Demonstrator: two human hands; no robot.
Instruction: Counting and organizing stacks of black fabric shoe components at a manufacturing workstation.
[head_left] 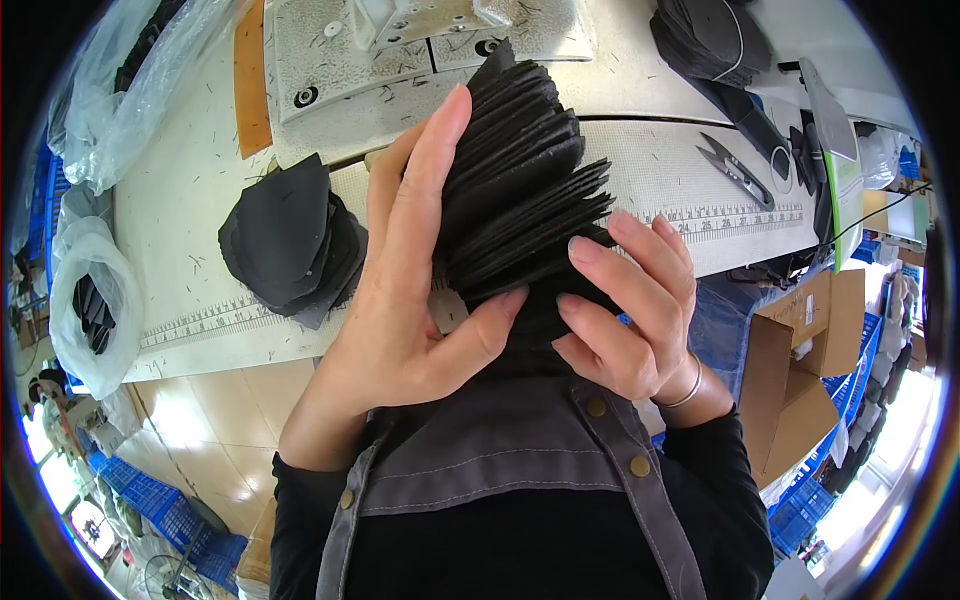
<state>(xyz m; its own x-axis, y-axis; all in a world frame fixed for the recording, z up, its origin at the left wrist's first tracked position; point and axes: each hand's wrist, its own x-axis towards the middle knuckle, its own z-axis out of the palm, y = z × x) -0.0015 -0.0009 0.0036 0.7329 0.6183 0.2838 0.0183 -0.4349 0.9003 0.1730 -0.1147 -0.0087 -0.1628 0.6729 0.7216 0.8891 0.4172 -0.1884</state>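
Black sheet stack (515, 150), fanned, held up over near edge of bench (175, 240). Long axis runs away from L thumb, slight lean L. L hand (395, 335) has main grip: fingers along stack's L side, thumb at near end. R hand (640, 330) at lower R edge, fingers half-curled; contact or just beside, can't tell. Loose pile (280, 240) L on bench. Whitish bag (122, 330) far L, black pcs inside; open carton (847, 310) R, contents unclear.
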